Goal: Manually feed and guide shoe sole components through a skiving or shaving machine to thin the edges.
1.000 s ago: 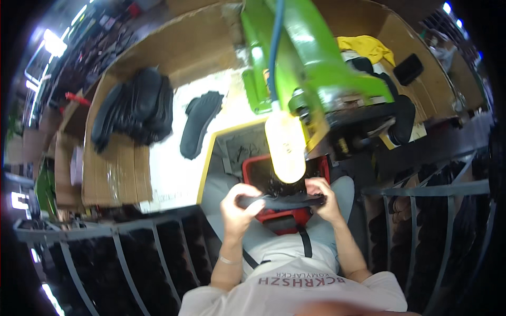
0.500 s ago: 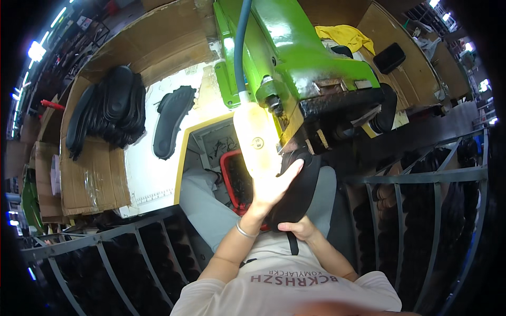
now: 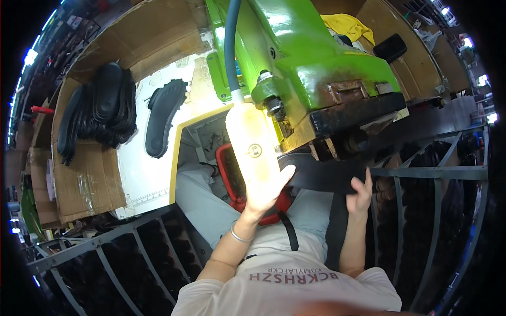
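A long black shoe sole (image 3: 328, 176) lies crosswise just below the working head of a green machine (image 3: 316, 68). My left hand (image 3: 268, 190) grips the sole's left end, its thumb on the near face; lamp glare and the lamp hide the other fingers. At the opposite end my right hand (image 3: 360, 196) holds the sole between thumb and fingers. The sole's far edge runs close under the machine's dark metal parts, and contact there cannot be made out. A glowing lamp (image 3: 252, 131) on a blue-grey neck hangs over my left hand.
One untrimmed black sole (image 3: 166, 117) lies on the white tabletop, left of the machine. Stacked soles (image 3: 108, 97) stand in a cardboard box (image 3: 92, 181). A red bin (image 3: 223, 164) sits between my legs. Metal racks (image 3: 437, 172) flank me. A yellow cloth (image 3: 350, 27) lies far right.
The sole has swung from pointing away from me to lying crosswise. My right hand has moved right and farther out with its end, while my left hand has stayed near the lamp.
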Demonstrator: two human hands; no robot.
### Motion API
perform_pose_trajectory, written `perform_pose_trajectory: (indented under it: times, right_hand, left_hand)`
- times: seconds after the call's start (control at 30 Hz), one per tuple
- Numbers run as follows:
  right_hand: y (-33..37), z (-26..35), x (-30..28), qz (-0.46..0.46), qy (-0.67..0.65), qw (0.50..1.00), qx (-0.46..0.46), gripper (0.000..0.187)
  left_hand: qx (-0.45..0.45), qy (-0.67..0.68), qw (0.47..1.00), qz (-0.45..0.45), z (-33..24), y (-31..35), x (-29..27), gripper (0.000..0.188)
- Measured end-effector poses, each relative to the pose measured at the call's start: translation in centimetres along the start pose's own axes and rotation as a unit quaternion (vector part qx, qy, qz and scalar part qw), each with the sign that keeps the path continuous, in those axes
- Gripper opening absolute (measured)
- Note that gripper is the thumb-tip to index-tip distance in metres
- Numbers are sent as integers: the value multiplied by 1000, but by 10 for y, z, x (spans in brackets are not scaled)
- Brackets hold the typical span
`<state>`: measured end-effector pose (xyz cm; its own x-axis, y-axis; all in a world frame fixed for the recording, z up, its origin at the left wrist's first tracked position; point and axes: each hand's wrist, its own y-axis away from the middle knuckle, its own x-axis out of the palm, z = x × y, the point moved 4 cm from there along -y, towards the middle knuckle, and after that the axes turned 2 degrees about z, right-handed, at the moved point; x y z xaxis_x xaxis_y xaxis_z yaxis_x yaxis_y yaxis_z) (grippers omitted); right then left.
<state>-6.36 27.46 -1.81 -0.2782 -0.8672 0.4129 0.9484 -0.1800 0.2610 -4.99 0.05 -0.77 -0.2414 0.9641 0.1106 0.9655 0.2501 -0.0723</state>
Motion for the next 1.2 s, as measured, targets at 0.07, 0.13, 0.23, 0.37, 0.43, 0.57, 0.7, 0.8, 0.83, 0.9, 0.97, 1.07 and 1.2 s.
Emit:
perform_pose_trajectory:
  times: [0.07,0.13,0.23,0.37,0.43,0.57,0.7,0.8,0.83,0.9,0.97,1.07,1.2]
  right_hand:
    - [-17,18,26,74,-20,997,-19,50]
    - [-30,22,41,89,-10,996,-21,44]
    - [-36,19,72,149,-28,988,-1,41]
    - [-31,3,96,179,-23,984,13,42]
    - [-26,-6,104,189,-13,982,23,41]
    - [-19,-18,119,193,-4,981,36,40]
    - [-14,-23,143,234,15,971,56,36]
    - [-16,-29,158,267,28,962,49,32]
    - [-15,-30,164,286,33,957,37,30]
    - [-12,-31,169,308,39,950,25,31]
    - [-8,-27,173,348,74,934,-4,36]
    - [-1,-34,158,290,108,950,-48,38]
    - [34,-56,115,284,157,946,-3,47]
  left_hand:
    - [-13,51,999,0,-1,-3,-4,23]
    - [-27,61,998,12,-19,-5,-10,28]
    - [115,36,992,-25,-45,-8,-28,25]
    - [0,123,992,-16,-44,-1,-54,29]
    - [-13,124,992,-30,-34,6,-70,30]
    - [-30,117,992,-42,-24,26,-92,28]
    - [-75,116,990,-14,3,56,-112,22]
    - [-141,80,985,53,15,72,-109,20]
    - [-135,7,987,88,10,68,-102,20]
    - [-100,-76,985,115,-5,48,-83,20]
    - [-18,-107,992,63,-22,23,-53,20]
    - [30,-104,992,65,-17,-10,-27,18]
    - [7,-43,999,29,-16,-6,-8,22]
